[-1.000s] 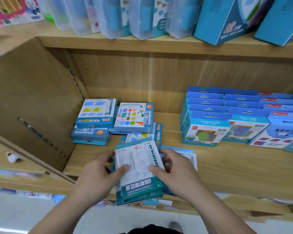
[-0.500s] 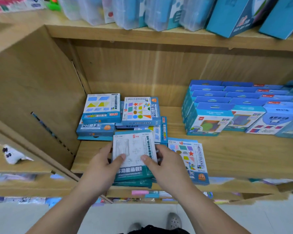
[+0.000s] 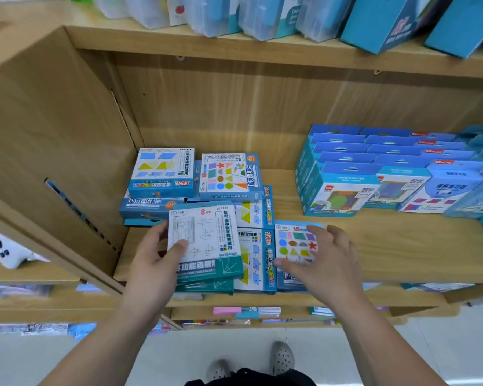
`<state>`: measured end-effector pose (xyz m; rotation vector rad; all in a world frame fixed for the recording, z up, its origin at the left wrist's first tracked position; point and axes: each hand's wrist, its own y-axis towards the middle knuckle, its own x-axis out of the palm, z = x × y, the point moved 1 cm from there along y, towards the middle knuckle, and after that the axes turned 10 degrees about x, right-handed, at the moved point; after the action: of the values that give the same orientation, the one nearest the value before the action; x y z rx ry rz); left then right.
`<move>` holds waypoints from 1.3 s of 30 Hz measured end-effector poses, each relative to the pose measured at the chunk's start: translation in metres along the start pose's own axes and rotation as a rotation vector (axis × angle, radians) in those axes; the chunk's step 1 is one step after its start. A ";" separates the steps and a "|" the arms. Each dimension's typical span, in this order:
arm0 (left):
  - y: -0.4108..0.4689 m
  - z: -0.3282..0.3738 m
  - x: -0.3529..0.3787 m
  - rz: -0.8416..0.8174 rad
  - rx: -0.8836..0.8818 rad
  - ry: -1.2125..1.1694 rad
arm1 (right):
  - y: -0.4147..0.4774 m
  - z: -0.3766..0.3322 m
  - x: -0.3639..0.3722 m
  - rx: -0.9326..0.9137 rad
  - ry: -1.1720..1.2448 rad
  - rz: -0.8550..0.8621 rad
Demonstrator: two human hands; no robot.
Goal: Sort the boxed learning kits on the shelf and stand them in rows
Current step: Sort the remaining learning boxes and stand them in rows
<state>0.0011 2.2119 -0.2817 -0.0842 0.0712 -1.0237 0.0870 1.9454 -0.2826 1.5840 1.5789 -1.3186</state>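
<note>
My left hand [image 3: 154, 263] grips a stack of teal-and-white function-ruler kits [image 3: 207, 240] at the front of the wooden shelf [image 3: 402, 246], thumb on the top box. My right hand [image 3: 326, 263] hovers with spread fingers over a flat kit with coloured shapes [image 3: 296, 243], fingertips at its lower edge. Between them lies a blue kit with yellow triangles [image 3: 253, 260]. Behind, more kits lie flat in loose piles: a triangle-pattern box [image 3: 162, 171] and a shapes box [image 3: 229, 176]. At the right, blue boxed kits [image 3: 343, 188] stand upright in rows.
The shelf's left side panel [image 3: 53, 151] stands close to the flat piles. An upper shelf [image 3: 262, 48] holds clear cases and blue boxes. Lower shelves with small items show below. Bare shelf wood lies in front of the upright rows. My shoes show on the floor.
My right hand left the function-ruler stack and moved right over the coloured-shapes kit. My left hand still holds the stack. The view came closer to the shelf.
</note>
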 end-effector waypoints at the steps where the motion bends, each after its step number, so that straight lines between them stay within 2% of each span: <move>1: 0.000 -0.001 0.001 -0.002 0.001 0.010 | -0.001 0.002 0.002 0.009 -0.014 -0.043; 9: 0.005 -0.004 -0.002 -0.132 0.051 0.206 | 0.007 0.003 0.000 0.085 0.056 -0.098; 14: 0.004 -0.012 0.006 -0.210 0.081 0.287 | 0.009 0.011 -0.003 0.140 0.331 -0.048; 20: 0.005 -0.015 0.022 -0.204 0.091 0.274 | 0.011 0.023 -0.009 0.211 0.663 -0.062; 23: 0.005 -0.015 0.023 -0.197 0.079 0.284 | 0.012 0.026 -0.019 0.192 0.742 -0.066; 27: 0.006 -0.010 0.021 -0.209 0.126 0.327 | 0.007 0.027 -0.035 0.098 0.746 -0.083; 32: 0.006 0.009 0.025 -0.174 0.237 0.522 | -0.001 0.020 -0.068 -0.155 0.676 -0.156; 35: 0.005 0.031 0.032 -0.110 0.353 0.630 | 0.001 0.009 -0.096 -0.243 0.693 -0.109; 39: 0.014 0.066 0.054 -0.161 0.451 0.583 | 0.011 -0.018 -0.131 -0.391 0.734 -0.096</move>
<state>0.0470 2.1753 -0.2184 0.6308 0.3660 -1.1767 0.1239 1.9040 -0.1623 1.8423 2.1876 -0.4045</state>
